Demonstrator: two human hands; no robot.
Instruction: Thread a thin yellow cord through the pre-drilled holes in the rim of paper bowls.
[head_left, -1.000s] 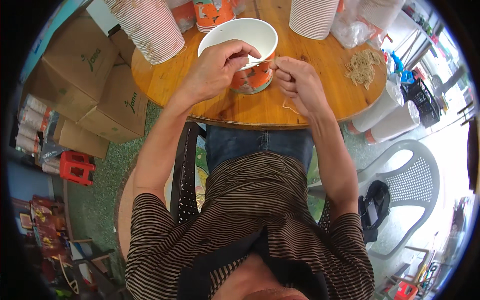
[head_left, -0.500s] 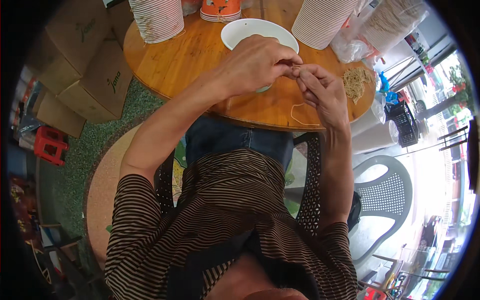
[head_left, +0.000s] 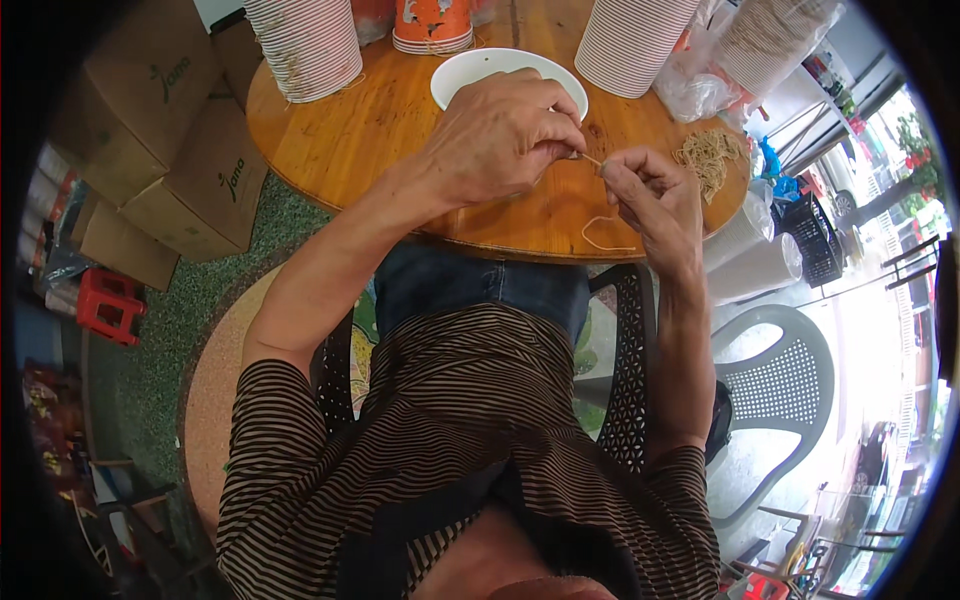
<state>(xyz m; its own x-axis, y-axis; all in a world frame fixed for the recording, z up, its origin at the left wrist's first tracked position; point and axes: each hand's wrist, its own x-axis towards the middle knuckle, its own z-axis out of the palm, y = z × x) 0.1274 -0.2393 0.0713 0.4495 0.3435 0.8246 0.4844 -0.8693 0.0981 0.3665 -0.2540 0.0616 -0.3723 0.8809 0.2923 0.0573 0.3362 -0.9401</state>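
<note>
A thin tan string [head_left: 592, 160] runs short and taut between my two hands over the near part of the table. My left hand [head_left: 508, 135] is closed, pinching one end of it between thumb and fingers. My right hand [head_left: 655, 200] pinches the other end with thumb and forefinger, its other fingers curled. A loose bend of similar string [head_left: 603, 238] lies at the table's near edge beside my right hand; whether it is the same piece I cannot tell. Behind my left hand stands a white tub [head_left: 500, 62], partly hidden by it. A tangled heap of tan strings [head_left: 708, 160] lies right of my right hand.
The round wooden table [head_left: 340, 140] carries a left stack of white tubs [head_left: 305, 50], an orange tub [head_left: 432, 25] and another white stack [head_left: 632, 45]. Bagged tubs [head_left: 770, 50] stand far right. Cardboard boxes [head_left: 205, 185], a red stool [head_left: 110, 305] and a grey chair [head_left: 775, 390] surround it.
My hands have drawn apart from near touching, with my left hand shifting slightly left, and the string now shows stretched between them. The whole view has shifted slightly.
</note>
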